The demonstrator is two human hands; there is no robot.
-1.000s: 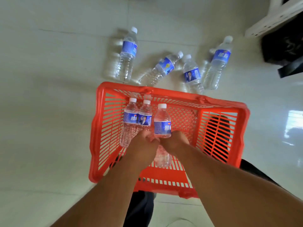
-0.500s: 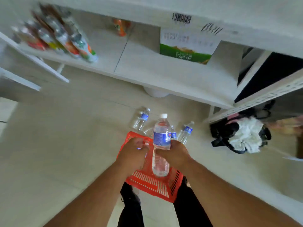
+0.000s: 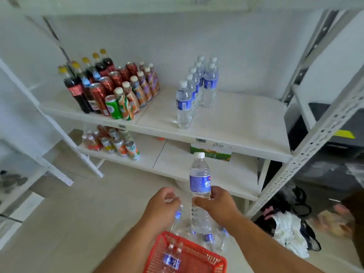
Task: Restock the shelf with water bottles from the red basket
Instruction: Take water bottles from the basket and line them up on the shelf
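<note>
My right hand (image 3: 216,205) grips a clear water bottle (image 3: 200,178) with a blue label and white cap, held upright in front of the white shelf (image 3: 236,123). My left hand (image 3: 161,207) hovers just left of the bottle, fingers loosely curled and off it. Below my arms sits the red basket (image 3: 197,260) with two water bottles (image 3: 172,257) inside. Several more bottles (image 3: 208,237) lie on the floor beyond the basket. On the middle shelf board stand rows of water bottles (image 3: 195,89).
Cola bottles, cans and juice bottles (image 3: 110,89) fill the shelf's left side. The lower board (image 3: 177,162) holds more drinks (image 3: 118,144) and a green box (image 3: 210,153). A perforated shelf upright (image 3: 315,138) rises at right, with a black bag and white cloth (image 3: 285,227) on the floor.
The view swung up from the basket to the shelf. The bottle rose out of the basket, and my left hand came off it while the right kept its grip.
</note>
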